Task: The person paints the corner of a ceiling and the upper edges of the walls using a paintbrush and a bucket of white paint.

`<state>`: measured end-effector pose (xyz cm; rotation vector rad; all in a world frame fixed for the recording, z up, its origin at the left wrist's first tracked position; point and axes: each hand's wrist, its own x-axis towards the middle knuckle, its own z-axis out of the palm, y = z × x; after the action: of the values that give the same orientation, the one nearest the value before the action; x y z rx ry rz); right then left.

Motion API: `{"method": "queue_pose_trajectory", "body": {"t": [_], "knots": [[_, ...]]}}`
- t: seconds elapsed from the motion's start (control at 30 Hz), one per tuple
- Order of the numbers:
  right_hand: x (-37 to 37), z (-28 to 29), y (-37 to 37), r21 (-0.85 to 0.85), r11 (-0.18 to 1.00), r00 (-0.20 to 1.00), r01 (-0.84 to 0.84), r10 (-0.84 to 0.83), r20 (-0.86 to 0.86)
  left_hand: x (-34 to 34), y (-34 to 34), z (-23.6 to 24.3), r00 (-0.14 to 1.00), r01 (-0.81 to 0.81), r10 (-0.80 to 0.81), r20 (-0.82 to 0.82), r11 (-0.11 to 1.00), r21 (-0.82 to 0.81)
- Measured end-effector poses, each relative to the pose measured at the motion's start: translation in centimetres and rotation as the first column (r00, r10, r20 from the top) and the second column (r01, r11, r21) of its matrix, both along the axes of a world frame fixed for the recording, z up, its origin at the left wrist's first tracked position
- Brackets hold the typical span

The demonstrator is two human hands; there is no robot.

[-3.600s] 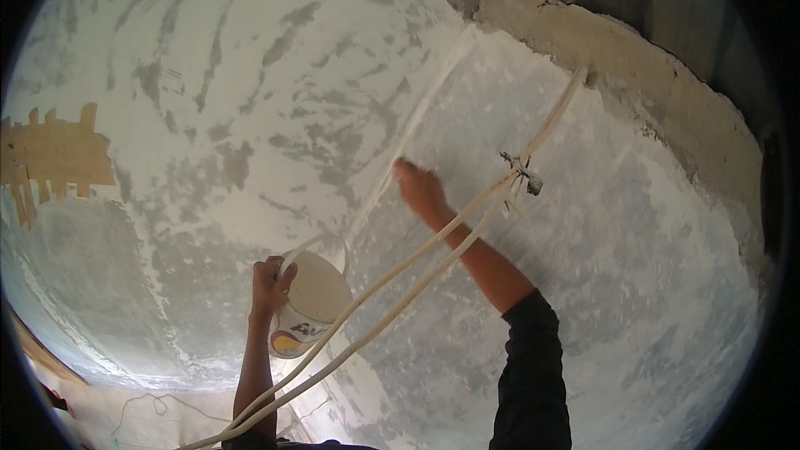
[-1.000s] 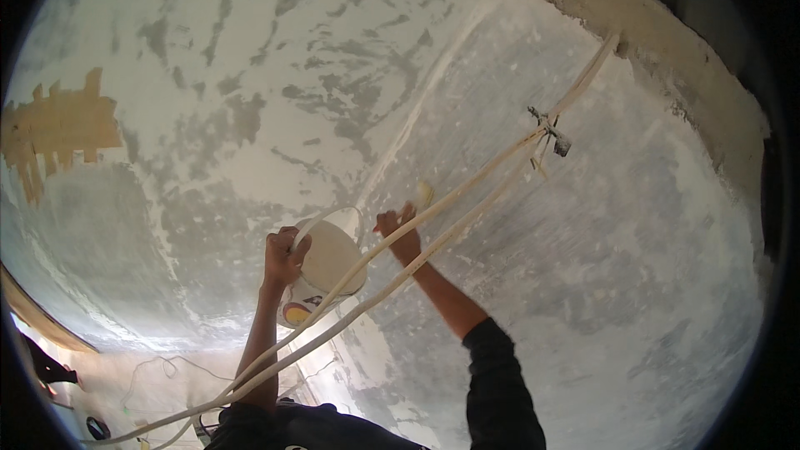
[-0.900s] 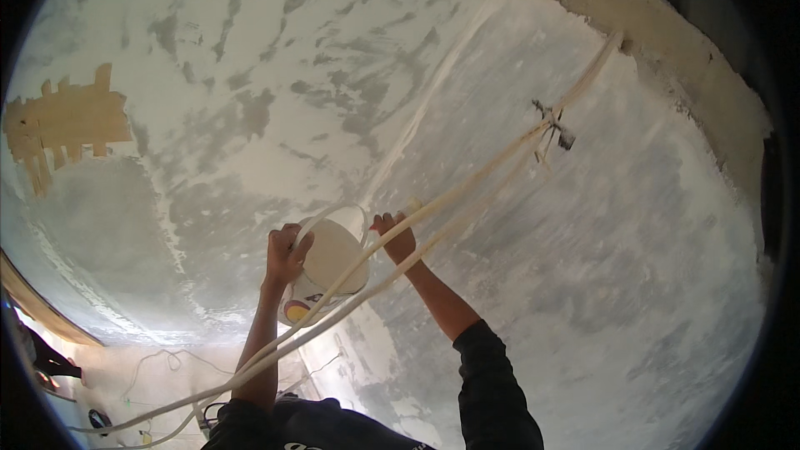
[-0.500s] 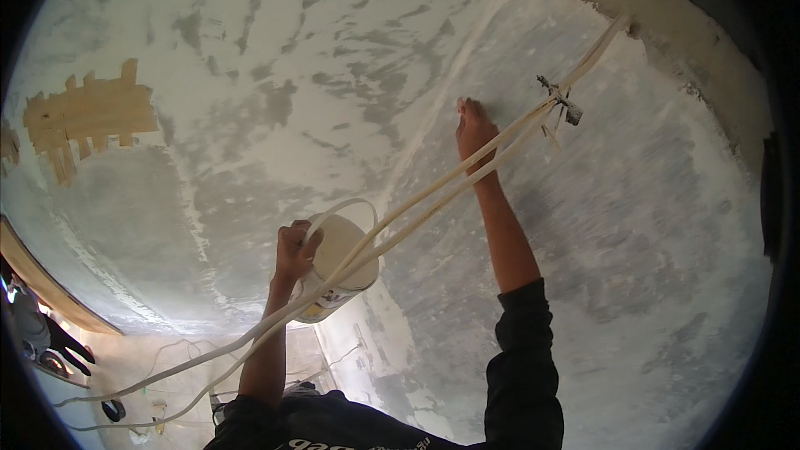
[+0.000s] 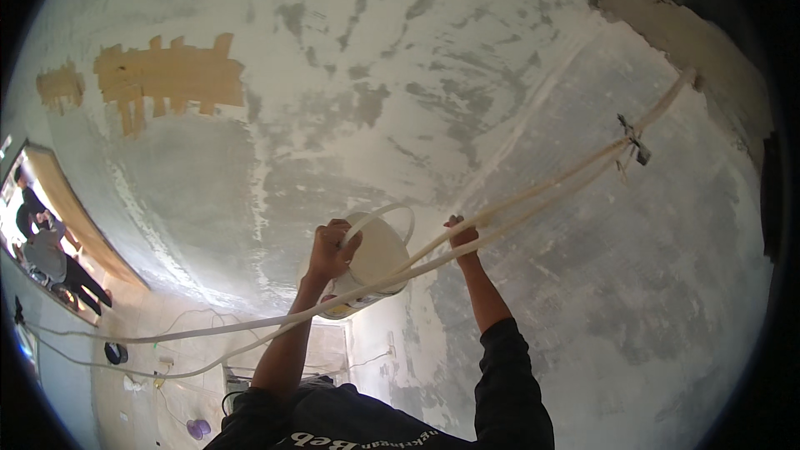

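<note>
My left hand [image 5: 332,247] grips the rim of a white plastic bucket [image 5: 377,257] with a thin wire handle and holds it up near the plastered surface. My right hand [image 5: 461,234] is raised just right of the bucket, against the grey-white plaster [image 5: 533,300] beside a pale corner line [image 5: 533,125]. Two white hoses [image 5: 533,200] cross in front of that hand, so I cannot see what its curled fingers hold. Both arms wear dark sleeves.
The hoses run from the lower left up to a tie point [image 5: 633,140] at the upper right. An orange unplastered patch [image 5: 171,75] shows at upper left. People [image 5: 46,254] stand in a bright doorway at far left. Cables [image 5: 158,358] lie on the floor below.
My right hand has come down from high along the corner line to just beside the bucket. The view has swung, shifting the orange patch toward the centre.
</note>
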<state>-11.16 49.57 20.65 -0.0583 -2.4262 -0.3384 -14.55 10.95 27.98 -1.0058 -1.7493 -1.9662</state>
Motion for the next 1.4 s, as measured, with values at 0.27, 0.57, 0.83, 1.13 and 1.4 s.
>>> {"method": "queue_pose_trajectory", "body": {"t": [0.27,0.57,0.83,1.13,1.4], "knots": [[-1.1,8.9,0.0,-0.173,0.968,0.961,-0.18,0.135,-0.242,-1.1,-1.3,-1.3,0.994,-0.092,0.089,-0.057,0.994,-0.05],[1.3,1.6,1.9,0.052,0.993,0.99,0.105,-0.1,-0.097,-0.9,0.1,-2.5,0.998,-0.058,0.059,-0.013,0.996,0.065],[5.3,-1.6,-8.2,-0.805,-0.246,0.842,-0.539,-0.151,-0.518,-0.7,-3.7,-5.3,0.983,-0.182,0.181,-0.028,0.983,-0.027],[12.2,1.4,-21.3,-0.739,-0.603,0.947,-0.298,-0.088,-0.31,2.1,-5.5,-9.5,0.995,-0.096,0.094,-0.023,0.991,-0.094],[11.8,0.6,-23.7,-0.955,0.295,0.852,-0.031,0.507,0.129,4.0,-3.1,-9.6,0.981,0.133,-0.151,-0.124,0.98,-0.146]]}}
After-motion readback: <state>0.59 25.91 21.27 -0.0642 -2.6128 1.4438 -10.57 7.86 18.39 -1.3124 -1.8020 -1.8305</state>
